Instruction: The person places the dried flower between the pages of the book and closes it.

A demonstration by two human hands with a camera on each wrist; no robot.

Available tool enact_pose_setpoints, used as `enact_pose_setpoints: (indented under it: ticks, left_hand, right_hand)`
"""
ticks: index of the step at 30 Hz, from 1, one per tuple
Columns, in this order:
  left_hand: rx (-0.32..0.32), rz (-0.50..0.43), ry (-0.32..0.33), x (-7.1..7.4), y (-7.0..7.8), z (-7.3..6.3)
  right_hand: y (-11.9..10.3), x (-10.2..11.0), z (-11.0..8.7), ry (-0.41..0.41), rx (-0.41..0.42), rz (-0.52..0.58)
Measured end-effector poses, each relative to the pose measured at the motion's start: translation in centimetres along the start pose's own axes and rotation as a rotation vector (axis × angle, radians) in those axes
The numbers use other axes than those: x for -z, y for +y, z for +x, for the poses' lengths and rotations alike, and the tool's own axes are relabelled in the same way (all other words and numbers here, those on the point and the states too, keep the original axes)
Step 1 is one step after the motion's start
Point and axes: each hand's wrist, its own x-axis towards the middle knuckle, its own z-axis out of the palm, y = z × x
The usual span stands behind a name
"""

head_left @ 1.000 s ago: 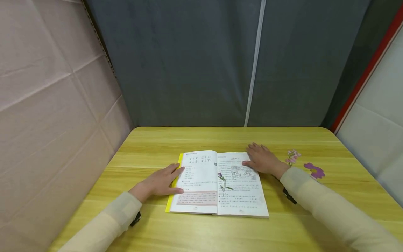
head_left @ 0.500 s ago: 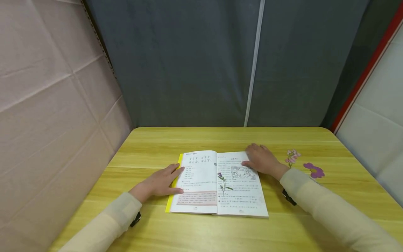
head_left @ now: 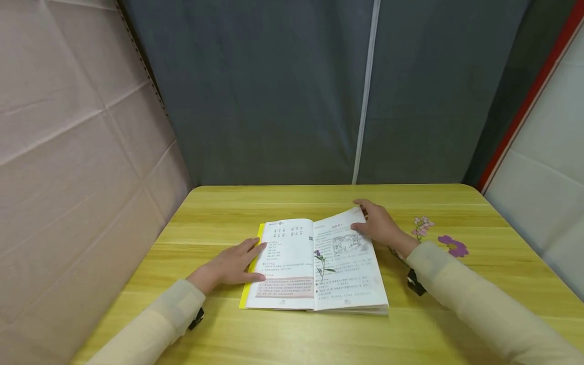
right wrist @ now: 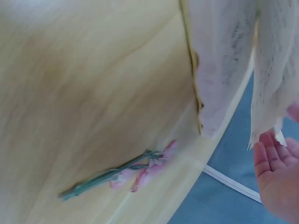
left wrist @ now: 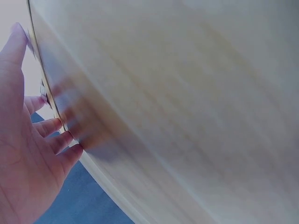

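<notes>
An open book [head_left: 292, 258] lies on the table, its yellow cover edge showing at the left. My left hand [head_left: 232, 261] rests flat across the left margin, fingers spread. At the upper right corner, my right hand [head_left: 378, 223] pinches several book pages [head_left: 351, 274], thumb on top and fingers underneath. These pages are raised from the rest, and a gap under them shows in the right wrist view, beside the hand [right wrist: 280, 172]. A purple flower sprig [head_left: 321, 263] with a thin green stem lies on the right page near the spine.
Right of the book, a pink flower cluster [head_left: 423, 226] and a purple flower [head_left: 453, 246] lie on the wooden table [head_left: 283, 339]. The pink stem runs below the right wrist. A dark grey curtain [head_left: 274, 101] stands behind the table, a pale cloth wall [head_left: 82, 152] at left.
The right hand has gone from lying over the page corner to gripping it and lifting several pages, with the flower sprig on them. The left hand keeps its place.
</notes>
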Motion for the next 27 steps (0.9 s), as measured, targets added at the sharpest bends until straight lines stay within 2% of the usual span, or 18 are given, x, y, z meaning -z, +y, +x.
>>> enact_pose_setpoints:
  ticks: [6, 15, 19, 24, 27]
  left_hand:
    - [0.002, 0.001, 0.002, 0.0, 0.0, 0.0]
    - [0.010, -0.004, -0.003, 0.1, 0.2, 0.0]
    - [0.001, -0.010, -0.002, 0.2, 0.2, 0.0]
    - [0.007, -0.012, -0.006, 0.2, 0.3, 0.0]
    - [0.021, -0.015, -0.017, 0.3, 0.3, 0.0]
  right_hand:
    - [-0.7, 0.9, -0.5, 0.079, 0.024, 0.050]
    - [-2.3, 2.0, -1.3, 0.132, 0.093, 0.079]
    - [-3.1, 2.4, -1.8, 0.091, 0.060, 0.194]
    - [-4.2, 2.2, -2.6, -0.017, -0.072, 0.416]
    - [-4.9, 1.5, -3.0, -0.087, -0.127, 0.502]
